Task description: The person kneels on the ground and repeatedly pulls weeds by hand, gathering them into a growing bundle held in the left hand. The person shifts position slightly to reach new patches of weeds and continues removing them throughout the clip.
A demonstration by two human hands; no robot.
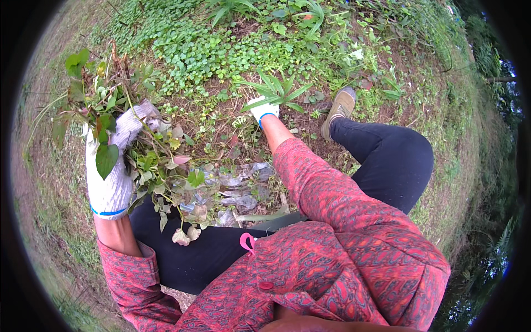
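My left hand (110, 166), in a white knit glove with a blue cuff edge, is raised at the left. It grips a thick bunch of pulled weeds (155, 166), whose leaves and stems spill out on both sides and whose brown stem ends stick up above the hand. Low over the ground in the middle is my right hand (262, 108), gloved alike. It reaches in at the base of a green plant with long, narrow leaves (282, 92). Those leaves cover its fingers, so whether they close on the stem cannot be seen.
Low clover-like ground cover (195, 50) spreads beyond my hands. Crumpled clear plastic (242, 189) lies on the soil before my lap. My shoe (342, 106) rests on the ground to the right of the plant. Dark foliage (487, 166) borders the right side.
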